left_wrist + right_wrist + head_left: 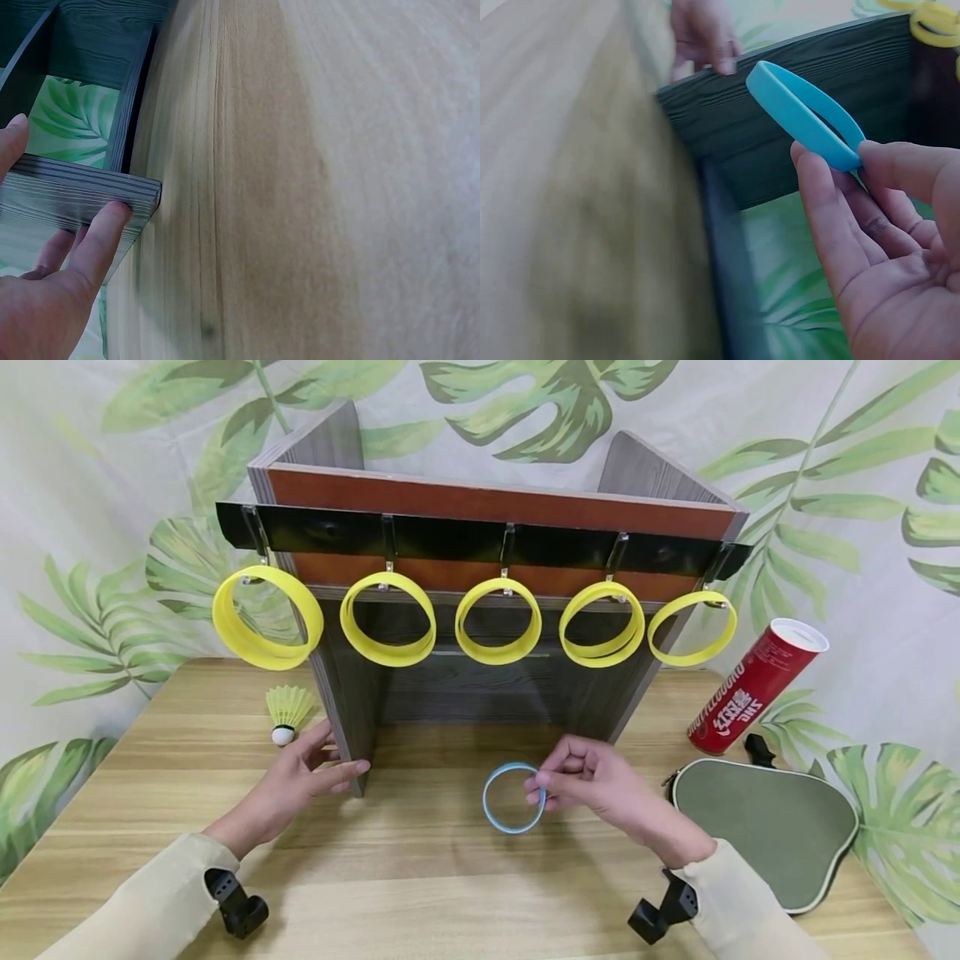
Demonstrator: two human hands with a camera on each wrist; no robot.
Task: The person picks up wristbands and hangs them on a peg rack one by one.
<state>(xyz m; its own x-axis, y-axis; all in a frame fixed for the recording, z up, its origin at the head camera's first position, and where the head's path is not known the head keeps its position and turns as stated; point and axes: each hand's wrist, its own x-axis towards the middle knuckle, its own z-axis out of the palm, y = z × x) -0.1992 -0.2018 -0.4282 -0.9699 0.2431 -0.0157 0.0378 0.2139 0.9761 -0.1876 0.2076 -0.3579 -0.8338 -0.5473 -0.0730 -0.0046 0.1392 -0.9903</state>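
Observation:
My right hand (600, 781) pinches a thin light-blue silicone wristband (799, 118) between thumb and fingers, above the table in front of a grey wooden stand. In the right wrist view the band is tilted, its loop pointing away from the fingers. My left hand (296, 781) holds the lower front edge of the stand's left side panel (82, 180), thumb on one face and fingers on the other. Several yellow rings (498, 657) hang in a row from metal clips on a black strip (447, 539) across the stand's front.
A yellow shuttlecock (288, 708) lies left of the stand on the wooden table (420, 893). At the right, a red tube (753, 689) leans, with a green zipped case (765, 827) in front of it. A leaf-patterned cloth (787, 518) hangs behind.

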